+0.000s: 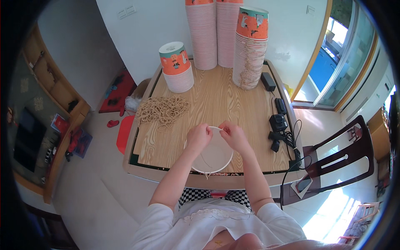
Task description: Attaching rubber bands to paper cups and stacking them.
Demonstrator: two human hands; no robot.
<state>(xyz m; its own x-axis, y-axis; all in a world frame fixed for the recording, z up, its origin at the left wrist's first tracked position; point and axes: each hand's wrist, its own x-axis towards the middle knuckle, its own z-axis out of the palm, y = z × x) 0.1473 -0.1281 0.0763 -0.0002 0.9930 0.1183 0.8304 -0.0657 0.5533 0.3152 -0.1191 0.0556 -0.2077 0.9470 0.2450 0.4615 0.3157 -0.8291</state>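
A white paper bucket [218, 160] stands at the table's near edge, its round mouth facing up toward me. My left hand [199, 137] pinches its far rim with closed fingers. Just to the right, my right hand [233, 136] is closed on the same rim, with a short stretch of rim showing between the two. A thin beige cord [207, 176] hangs in a small tangle over the near rim, and a strand of it runs inside the bucket. Whether the fingertips also hold cord is hidden. Beyond my left hand lies a loose heap of beige cords [163, 111].
Tall stacks of nested paper buckets [201, 39] line the back of the wooden table [212, 98]. A shorter stack [179, 77] stands at back left; another stack [249, 58] has cords draped on it. Black adapters and cables [278, 125] lie along the right edge, beside a dark chair [333, 162].
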